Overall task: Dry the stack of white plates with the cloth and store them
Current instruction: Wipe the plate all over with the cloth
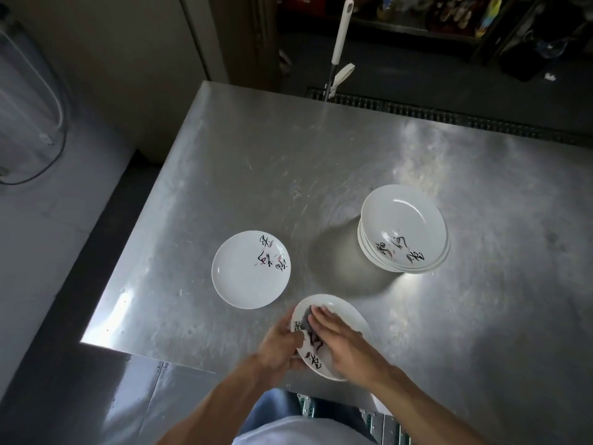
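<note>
My left hand [282, 345] grips the left rim of a white plate [349, 319] with black calligraphy, held tilted just above the near edge of the steel table [256, 162]. My right hand [340, 338] presses a grey cloth [308, 316] flat against the plate's inside, fingers fairly straight over it. A single matching plate [250, 271] lies on the table to the left. A stack of several matching plates [404, 229] stands on the right.
A white-handled mop [340, 40] leans at the table's far edge, over a floor drain grate [449, 115]. The table's left edge drops to a dark gap and a pale floor. Dark shelves with bottles stand at the back right.
</note>
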The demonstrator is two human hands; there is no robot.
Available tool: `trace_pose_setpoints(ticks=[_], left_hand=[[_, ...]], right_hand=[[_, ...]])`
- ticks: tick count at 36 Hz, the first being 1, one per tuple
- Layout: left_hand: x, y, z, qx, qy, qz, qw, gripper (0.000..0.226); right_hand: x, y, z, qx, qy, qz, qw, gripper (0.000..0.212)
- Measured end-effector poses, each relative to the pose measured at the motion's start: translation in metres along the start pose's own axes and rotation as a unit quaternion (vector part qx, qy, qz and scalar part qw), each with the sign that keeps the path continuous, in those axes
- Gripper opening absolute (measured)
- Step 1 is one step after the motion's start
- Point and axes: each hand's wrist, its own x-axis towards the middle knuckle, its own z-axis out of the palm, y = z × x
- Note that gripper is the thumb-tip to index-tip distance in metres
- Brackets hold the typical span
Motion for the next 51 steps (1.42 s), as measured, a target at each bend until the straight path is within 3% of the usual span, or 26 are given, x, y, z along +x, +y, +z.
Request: trace_pose_setpoints(ticks=[4, 9, 12, 15, 19, 23, 29, 31, 35, 37, 39, 42, 46, 48, 51], left_hand=[[-0.002, -0.02, 0.009, -0.105, 0.058, -0.021, 0.993, 0.057], [0.004, -0.01, 0.011, -0.075, 0.071, -0.037, 0.994, 0.019], [0.005, 0.001, 0.006, -0.047, 0.029, -0.043, 0.998, 0.041], [0.003, 0.001, 0.001, -0.021, -0.016, -0.044, 0.999, 0.061], [0.002, 0.002, 0.002, 0.003, -0.026, -0.036, 0.999, 0.064], [-0.004, 0.008, 0.004, 0.008, -0.024, -0.023, 0.999, 0.068], [-0.007, 0.007, 0.008, 0.024, -0.065, -0.025, 0.997, 0.076], [-0.008, 0.006, 0.007, 0.013, -0.074, -0.024, 0.997, 0.077], [-0.002, -0.005, 0.0, -0.058, -0.01, -0.014, 0.998, 0.076], [-0.001, -0.011, 0.002, -0.109, -0.001, -0.012, 0.994, 0.077], [-0.005, -0.015, 0.007, -0.125, 0.0, -0.03, 0.992, 0.075], [-0.01, -0.01, 0.013, -0.062, 0.041, -0.051, 0.996, 0.06], [-0.002, -0.004, 0.005, 0.035, 0.09, -0.053, 0.994, 0.013], [0.002, -0.002, 0.001, 0.048, 0.079, -0.045, 0.995, 0.013], [0.003, -0.002, -0.001, 0.049, 0.042, -0.03, 0.997, 0.032]], right_hand=[[0.005, 0.006, -0.018, 0.063, 0.084, 0.118, 0.987, 0.073], [-0.005, -0.007, -0.013, 0.138, 0.027, 0.057, 0.988, 0.08], [-0.008, -0.004, -0.011, 0.138, 0.019, 0.047, 0.989, 0.078], [-0.009, 0.001, -0.007, 0.139, 0.056, 0.1, 0.984, 0.069], [-0.014, -0.007, 0.002, 0.146, 0.041, 0.036, 0.988, 0.067], [-0.014, 0.004, -0.004, 0.188, 0.091, 0.101, 0.973, 0.068], [-0.008, -0.02, -0.001, 0.181, 0.053, 0.013, 0.982, 0.063], [-0.005, -0.012, -0.008, 0.174, 0.059, 0.035, 0.982, 0.065], [-0.005, 0.002, -0.011, 0.107, 0.086, 0.155, 0.978, 0.064], [-0.005, 0.0, -0.008, 0.112, 0.076, 0.152, 0.979, 0.062], [-0.006, -0.009, -0.005, 0.147, 0.051, 0.114, 0.981, 0.066], [-0.01, -0.021, 0.001, 0.194, 0.045, 0.051, 0.979, 0.065], [-0.012, -0.009, -0.002, 0.165, 0.073, 0.111, 0.977, 0.07], [-0.016, -0.006, -0.001, 0.136, 0.09, 0.173, 0.971, 0.073], [-0.022, -0.018, 0.004, 0.102, 0.052, 0.085, 0.99, 0.078]])
